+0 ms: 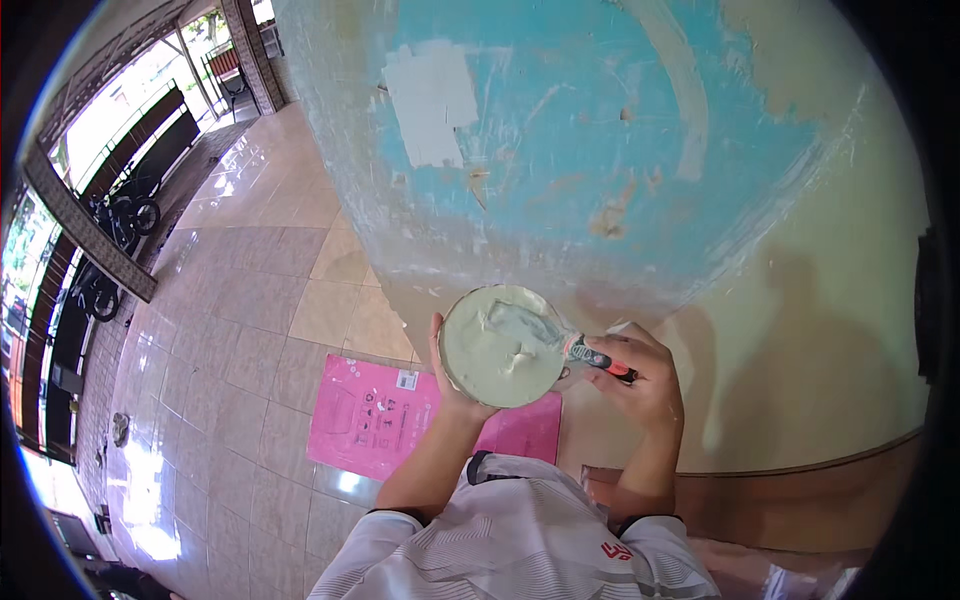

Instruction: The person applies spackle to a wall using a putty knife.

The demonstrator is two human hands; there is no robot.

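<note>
My left hand [456,396] cups a round, shallow tub [443,352] from its left and lower side. Pale greenish-white putty [480,360] fills it, with a small raised peak near the middle. In my right hand [648,380] is a putty knife [596,356] with a dark handle and a red-orange end. Its putty-smeared blade rests on the upper right of the putty. Just beyond the tub rises a wall [560,130] with worn turquoise paint. A white rectangular patch [430,102] and a pale curved streak [682,80] mark it.
A flat pink printed cardboard sheet [372,425] lies on the glossy tiled floor [230,350] below the tub. Plain pale wall [850,310] continues at right, above a brown band. A motorcycle [125,220] stands far left by a dark fence, near a slanting post [90,235].
</note>
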